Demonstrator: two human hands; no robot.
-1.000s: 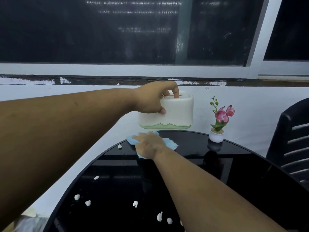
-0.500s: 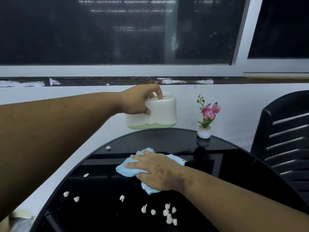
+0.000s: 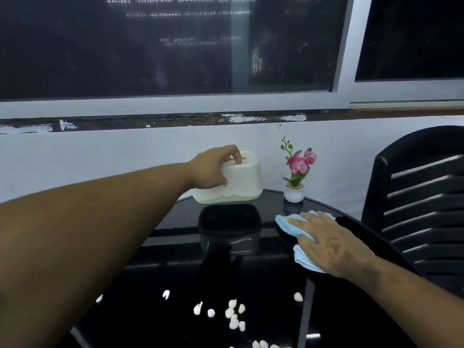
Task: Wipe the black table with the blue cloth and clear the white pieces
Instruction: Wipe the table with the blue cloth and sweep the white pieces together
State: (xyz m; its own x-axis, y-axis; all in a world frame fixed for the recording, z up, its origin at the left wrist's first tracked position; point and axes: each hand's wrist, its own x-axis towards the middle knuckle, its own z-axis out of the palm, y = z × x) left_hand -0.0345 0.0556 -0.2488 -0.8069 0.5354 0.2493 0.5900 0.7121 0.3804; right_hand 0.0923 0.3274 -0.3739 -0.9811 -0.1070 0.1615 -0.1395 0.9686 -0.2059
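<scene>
The round glossy black table (image 3: pixel 175 277) fills the lower half of the view. My right hand (image 3: pixel 331 244) presses flat on the blue cloth (image 3: pixel 291 223) near the table's right rim. Several small white pieces (image 3: pixel 233 315) lie scattered on the near middle of the table, with one more (image 3: pixel 298 296) to the right. My left hand (image 3: pixel 213 169) grips the white tissue box with a green base (image 3: pixel 241 182), which looks held just above the table's far edge, with its reflection below.
A small white pot with a pink orchid (image 3: pixel 295 177) stands at the back right of the table, just beyond the cloth. A black slatted chair (image 3: pixel 421 202) sits close on the right. A white wall and dark window run behind.
My right hand has swept the blue cloth from the far middle toward me and then to the right rim. The white pieces are now bunched nearer the middle. My left hand still holds the box.
</scene>
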